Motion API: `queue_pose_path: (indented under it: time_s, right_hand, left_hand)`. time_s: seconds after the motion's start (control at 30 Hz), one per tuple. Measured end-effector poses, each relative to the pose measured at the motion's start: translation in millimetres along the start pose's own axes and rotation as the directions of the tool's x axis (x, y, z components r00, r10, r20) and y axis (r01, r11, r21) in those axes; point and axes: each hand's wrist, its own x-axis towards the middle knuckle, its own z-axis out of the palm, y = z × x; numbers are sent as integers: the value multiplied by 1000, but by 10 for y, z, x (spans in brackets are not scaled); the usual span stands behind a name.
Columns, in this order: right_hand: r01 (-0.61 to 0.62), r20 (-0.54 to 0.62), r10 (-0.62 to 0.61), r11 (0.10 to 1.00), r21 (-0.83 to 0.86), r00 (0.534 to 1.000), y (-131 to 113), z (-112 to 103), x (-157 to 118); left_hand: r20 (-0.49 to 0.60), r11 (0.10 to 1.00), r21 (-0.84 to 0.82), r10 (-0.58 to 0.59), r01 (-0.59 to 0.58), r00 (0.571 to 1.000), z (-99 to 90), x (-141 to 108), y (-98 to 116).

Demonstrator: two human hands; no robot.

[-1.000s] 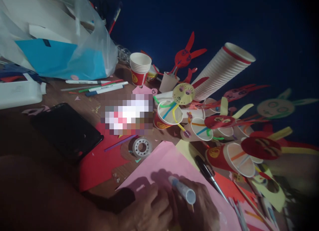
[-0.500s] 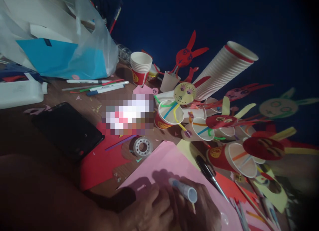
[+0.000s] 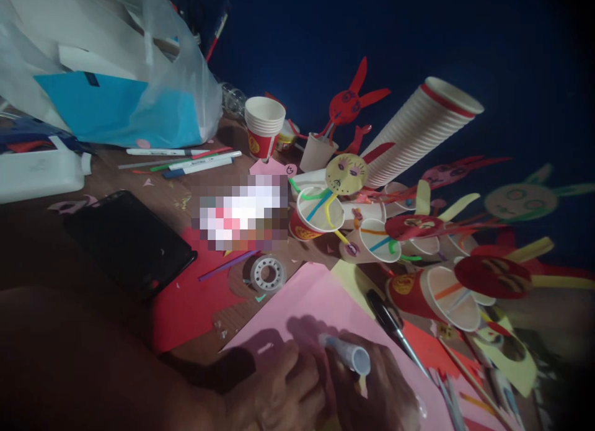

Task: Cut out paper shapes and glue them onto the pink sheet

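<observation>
Over a sheet of pink paper (image 3: pixel 307 301), my right hand (image 3: pixel 379 387) is closed around a whitish tube-shaped pen (image 3: pixel 351 355), its round hollow-looking end facing me. Its other end points down and left toward the paper. A small pale sliver shows below the pen's round end. Close against the right hand, my left hand (image 3: pixel 290 391) rests with its fingers curled; what lies under them is hidden. Shadows from both hands fall across the pink sheet. A black marker (image 3: pixel 385 310) lies just beyond the right hand.
Rabbit-faced paper cup puppets (image 3: pixel 346 173) crowd the right, beside a leaning cup stack (image 3: pixel 423 130). Scissors (image 3: pixel 449 397) lie at lower right. A tape roll (image 3: pixel 268 275), red paper (image 3: pixel 186 313), a black phone-like slab (image 3: pixel 132 245) and a plastic bag (image 3: pixel 195 65) are leftward.
The tube-shaped pen and my right hand have shifted very slightly right and down. My left hand stays nearly in place. The whole view has drifted a little.
</observation>
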Motion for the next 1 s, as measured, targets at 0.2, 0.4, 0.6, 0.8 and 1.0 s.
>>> queue_pose_path:
  time_s: [0.2, 0.4, 0.6, 0.8, 1.0]
  right_hand:
    - [9, 43, -9, 1000, 1, 999, -37, 15, 20]
    - [-17, 48, 17, 1000, -6, 999, -30, -3, 54]
    - [-44, 26, 45, 998, -46, 999, -38, -15, 7]
    - [16, 92, -20, 999, 42, 996, 5, 32, -38]
    - [-82, 57, 82, 997, 2, 995, -59, -25, 35]
  left_hand:
    - [-3, 1000, 19, 1, -1, 1000, -22, 23, -5]
    - [21, 1000, 4, -15, 15, 1000, -68, 29, 0]
    - [20, 999, -24, -45, 46, 999, -241, 34, -30]
    - [34, 995, -28, -90, 91, 995, -298, 49, -18]
    - [61, 994, 18, -109, 108, 992, -392, 60, -30]
